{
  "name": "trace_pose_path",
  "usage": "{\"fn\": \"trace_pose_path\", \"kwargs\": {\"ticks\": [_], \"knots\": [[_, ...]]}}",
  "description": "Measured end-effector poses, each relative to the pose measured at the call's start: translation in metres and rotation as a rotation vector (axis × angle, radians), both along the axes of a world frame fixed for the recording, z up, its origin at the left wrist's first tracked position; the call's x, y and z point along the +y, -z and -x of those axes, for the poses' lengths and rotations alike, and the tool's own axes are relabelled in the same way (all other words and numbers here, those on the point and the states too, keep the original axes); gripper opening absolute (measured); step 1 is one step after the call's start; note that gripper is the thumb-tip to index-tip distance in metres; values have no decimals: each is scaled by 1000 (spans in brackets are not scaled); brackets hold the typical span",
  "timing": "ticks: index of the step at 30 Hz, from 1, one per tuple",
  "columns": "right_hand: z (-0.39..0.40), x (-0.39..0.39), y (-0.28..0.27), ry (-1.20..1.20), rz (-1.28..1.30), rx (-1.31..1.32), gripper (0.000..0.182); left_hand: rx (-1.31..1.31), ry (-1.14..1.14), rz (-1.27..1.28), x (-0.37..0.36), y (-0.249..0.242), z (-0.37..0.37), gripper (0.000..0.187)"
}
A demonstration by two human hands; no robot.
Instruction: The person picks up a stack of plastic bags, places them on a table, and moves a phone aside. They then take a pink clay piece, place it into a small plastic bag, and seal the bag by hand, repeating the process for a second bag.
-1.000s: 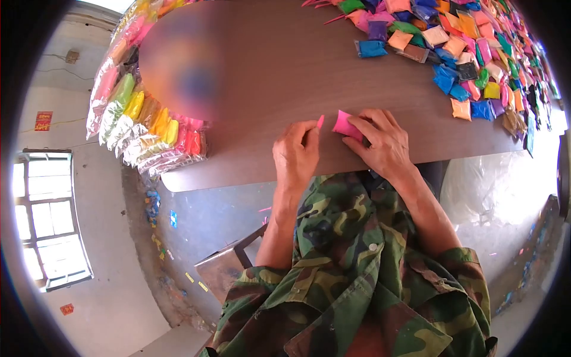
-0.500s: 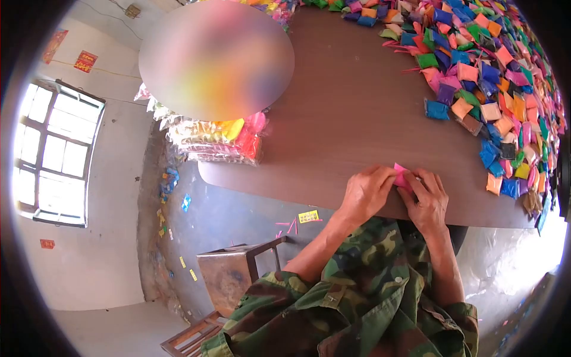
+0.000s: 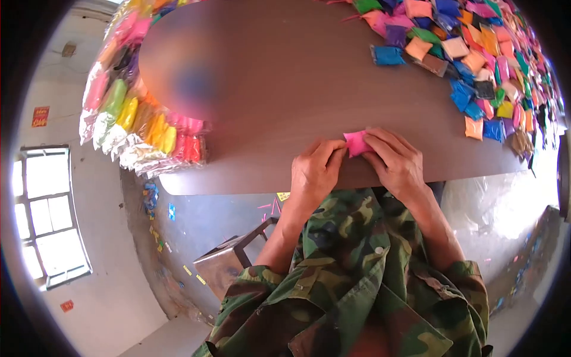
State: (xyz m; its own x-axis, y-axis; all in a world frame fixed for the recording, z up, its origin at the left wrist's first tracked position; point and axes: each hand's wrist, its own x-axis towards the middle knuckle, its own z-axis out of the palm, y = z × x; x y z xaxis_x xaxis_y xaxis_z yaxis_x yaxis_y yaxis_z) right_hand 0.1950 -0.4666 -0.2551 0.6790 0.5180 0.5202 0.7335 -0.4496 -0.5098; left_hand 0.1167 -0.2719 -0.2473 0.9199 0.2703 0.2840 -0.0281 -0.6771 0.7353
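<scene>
A small, pillow-shaped pink packet point(image 3: 356, 143) is at the near part of the brown table point(image 3: 285, 107), between my two hands. My left hand point(image 3: 316, 168) has its thumb and forefinger pinched together at the packet's left corner. From the other side, my right hand point(image 3: 397, 159) grips the packet's right end, its fingers covering that end. Whether the packet's underside rests on the tabletop is hidden.
Many similar coloured packets point(image 3: 474, 61) are heaped along the table's right side. Stacked clear bags of coloured contents point(image 3: 157, 134) line the left edge, partly behind a blurred patch. A stool point(image 3: 229, 262) stands on the floor below the table's left front edge.
The view has shifted, so the table and heap appear further up and left. More of the pink packet shows now, with my left fingers moved out to its corner.
</scene>
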Motion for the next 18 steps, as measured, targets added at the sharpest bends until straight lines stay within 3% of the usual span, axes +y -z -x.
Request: {"fn": "trace_pose_path", "kwargs": {"ticks": [5, 8, 12, 15, 18], "knots": [[2, -2, -6, -27, 26, 106, 31, -6, -112, -246, 6, 8, -16, 10], [0, -4, 1, -20, 12, 24, 36, 50, -67, 13, 5, -11, -17, 9], [2, -7, 2, -14, 11, -16, 41, 22, 62, -51, -10, -15, -6, 9], [1, -7, 5, -12, 3, -39, 41, 60, 30, -267, -4, -6, -11, 10], [-1, -8, 7, -7, 1, -36, 39, 39, 17, -119, 5, -6, -21, 7]]}}
